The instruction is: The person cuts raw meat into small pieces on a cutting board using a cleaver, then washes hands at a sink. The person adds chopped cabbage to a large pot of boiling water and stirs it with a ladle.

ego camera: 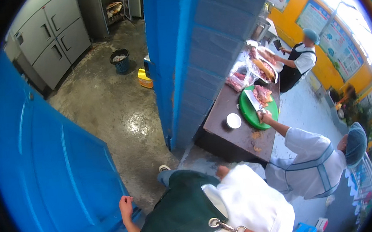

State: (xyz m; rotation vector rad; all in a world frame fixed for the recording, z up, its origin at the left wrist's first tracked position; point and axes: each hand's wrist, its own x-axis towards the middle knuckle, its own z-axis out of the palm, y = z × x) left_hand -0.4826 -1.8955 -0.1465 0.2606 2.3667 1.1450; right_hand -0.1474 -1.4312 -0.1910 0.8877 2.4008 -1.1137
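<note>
My left hand [126, 205] hangs by the lower edge of an open blue door [55, 151]. Its fingers are loosely curled and I see nothing in them; whether it touches the door is unclear. Of my right hand [223, 171], only a small part shows past my white sleeve, so its fingers are hidden. I wear a dark green apron [179, 207] with a brown strap and metal clasp. Ahead lies a doorway with a wet concrete floor [131, 119] beyond it, bounded on the right by a blue door frame [173, 68].
Grey refrigerator cabinets [51, 38], a waste basket [121, 64] and a yellow jug [145, 78] stand inside. Right, a co-worker [312, 162] holds a cleaver [252, 100] over meat on a green cutting board [245, 111]. Another person [298, 59] with a cleaver stands farther along the table [218, 113].
</note>
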